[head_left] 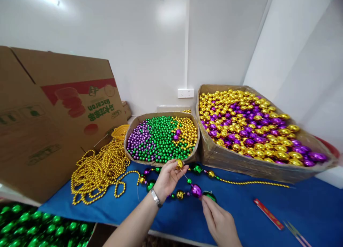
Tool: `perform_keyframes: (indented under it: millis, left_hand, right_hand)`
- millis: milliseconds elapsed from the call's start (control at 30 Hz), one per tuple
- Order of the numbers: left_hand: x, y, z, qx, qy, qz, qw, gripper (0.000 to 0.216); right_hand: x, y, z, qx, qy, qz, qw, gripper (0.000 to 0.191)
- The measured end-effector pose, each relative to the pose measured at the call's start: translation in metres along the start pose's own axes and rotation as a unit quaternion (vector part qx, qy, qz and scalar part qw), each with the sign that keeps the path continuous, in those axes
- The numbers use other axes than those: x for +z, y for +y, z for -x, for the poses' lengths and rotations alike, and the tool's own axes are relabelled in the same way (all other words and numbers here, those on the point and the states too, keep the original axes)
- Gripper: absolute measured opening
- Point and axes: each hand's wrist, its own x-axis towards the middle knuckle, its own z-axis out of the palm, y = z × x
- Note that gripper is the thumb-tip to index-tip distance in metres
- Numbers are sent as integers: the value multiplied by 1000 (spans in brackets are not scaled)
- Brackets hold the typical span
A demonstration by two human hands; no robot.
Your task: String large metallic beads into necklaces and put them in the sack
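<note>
My left hand (168, 180) pinches a gold bead (179, 164) on a thin string. Down that string, between my hands, sit a small green bead (189, 181) and a large purple bead (196, 190). The fingers of my right hand (220, 220) are closed on the strand just beside the purple bead; the exact grip point is partly hidden. A large green bead (210, 196) shows behind those fingertips. More of the strand curves over the blue cloth, with a green bead (150, 185) left of my left hand and a gold bead (180, 194) below it.
Ahead stands a box of small beads (163, 164). To the right is a larger box of gold and purple beads (241, 170). Gold bead chains (100, 172) lie left beside a tall carton (66, 132). A red packet (268, 214) and tweezers-like tool (297, 233) lie at right.
</note>
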Motion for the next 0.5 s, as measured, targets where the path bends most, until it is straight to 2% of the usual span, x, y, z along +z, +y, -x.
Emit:
perform_keyframes:
  millis: [167,500]
  left_hand:
    - [3,-3,3,-4,7,-17,1000,24]
    - [7,-8,8,23,-6,-100,995,32]
  right_hand:
    - [-1,-1,0,-5,3,5,1000,36]
    - [0,1,1,33,-34,-4,999,38]
